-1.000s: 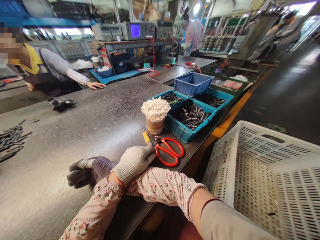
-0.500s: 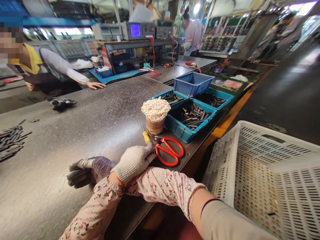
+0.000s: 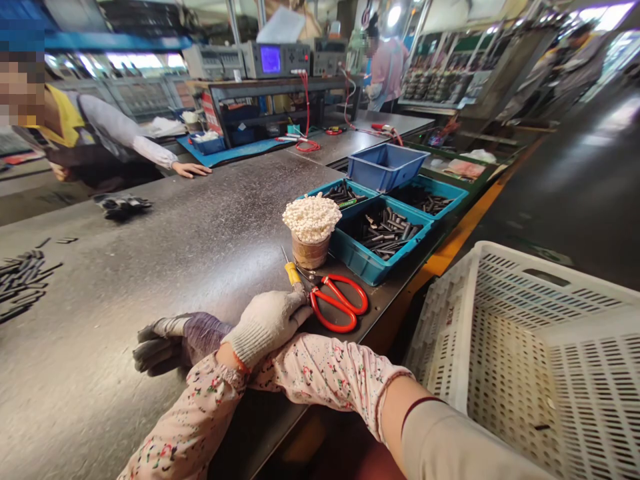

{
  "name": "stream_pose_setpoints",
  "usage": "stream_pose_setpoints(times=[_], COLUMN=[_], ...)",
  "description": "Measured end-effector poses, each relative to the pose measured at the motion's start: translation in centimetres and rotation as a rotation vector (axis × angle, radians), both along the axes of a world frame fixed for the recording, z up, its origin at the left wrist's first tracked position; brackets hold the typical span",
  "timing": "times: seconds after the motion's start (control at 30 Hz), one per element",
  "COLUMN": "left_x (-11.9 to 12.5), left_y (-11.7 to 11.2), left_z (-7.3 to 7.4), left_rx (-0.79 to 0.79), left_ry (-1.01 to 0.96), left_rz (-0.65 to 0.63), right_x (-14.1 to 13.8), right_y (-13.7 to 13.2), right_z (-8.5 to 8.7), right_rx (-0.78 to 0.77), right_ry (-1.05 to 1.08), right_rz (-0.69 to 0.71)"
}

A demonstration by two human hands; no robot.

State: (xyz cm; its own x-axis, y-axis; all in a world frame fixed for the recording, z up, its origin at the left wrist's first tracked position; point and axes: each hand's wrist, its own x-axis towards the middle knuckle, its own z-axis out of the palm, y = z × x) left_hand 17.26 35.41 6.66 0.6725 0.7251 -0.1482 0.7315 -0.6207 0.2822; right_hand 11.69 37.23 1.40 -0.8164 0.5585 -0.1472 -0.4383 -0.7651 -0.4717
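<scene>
My arms cross on the dark tabletop (image 3: 220,230), the left one over the right. My left hand (image 3: 270,323), in a white knit glove, rests by my right forearm with its thumb apart from the fingers and holds nothing I can see. Its fingertips lie close to a yellow-handled pointed tool (image 3: 291,272) and red-handled scissors (image 3: 334,312). My right hand (image 3: 175,341), in a grey and purple glove, lies on the table with fingers stretched to the left. Behind the tools stands a brown cup (image 3: 310,253) heaped with small white-tipped pieces (image 3: 313,217).
Blue bins (image 3: 365,263) of dark tubular pieces stand at the right edge, with a lighter blue bin (image 3: 387,167) behind. A white perforated crate (image 3: 475,320) is at lower right. Dark pieces (image 3: 23,280) lie far left. A co-worker's hand (image 3: 191,169) rests across the table.
</scene>
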Motion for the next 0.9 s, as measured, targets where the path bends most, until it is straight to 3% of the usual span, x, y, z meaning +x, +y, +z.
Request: stream_pose_setpoints(times=[0.9], left_x=[0.4], left_y=[-0.4], left_z=[0.3], left_rx=[0.027], left_ry=[0.056], left_rz=[-0.006], right_x=[0.4], right_y=[-0.2], right_z=[1.0], right_rx=[-0.010], right_ry=[-0.106], right_rz=[0.058])
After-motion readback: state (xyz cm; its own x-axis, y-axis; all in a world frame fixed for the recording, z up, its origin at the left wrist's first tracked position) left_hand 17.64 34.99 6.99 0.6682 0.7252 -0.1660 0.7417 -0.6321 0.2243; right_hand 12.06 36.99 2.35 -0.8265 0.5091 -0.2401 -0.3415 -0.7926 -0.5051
